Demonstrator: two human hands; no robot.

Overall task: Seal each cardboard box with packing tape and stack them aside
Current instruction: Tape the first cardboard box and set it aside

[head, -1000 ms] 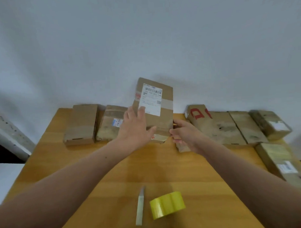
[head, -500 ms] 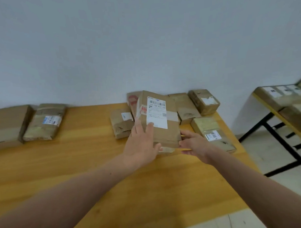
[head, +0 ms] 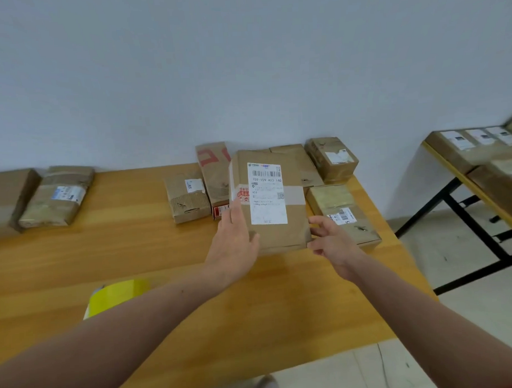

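A brown cardboard box with a white shipping label and a clear tape band sits between my hands, its label side up. My left hand grips its left edge, thumb curled onto the front corner. My right hand holds the box's lower right corner with curled fingers. The box hangs over the right part of the wooden table, in front of other boxes. A yellow tape roll lies on the table, partly hidden behind my left forearm.
Several taped boxes stand along the wall: one with red print, a small corrugated one, a labelled one at the table's right edge, and two at far left. A second table with boxes stands at right.
My view swung back left and down a little, so the tape roll came back into view. Both hands carried the labelled box rightward and lower, over the group of boxes at the right.
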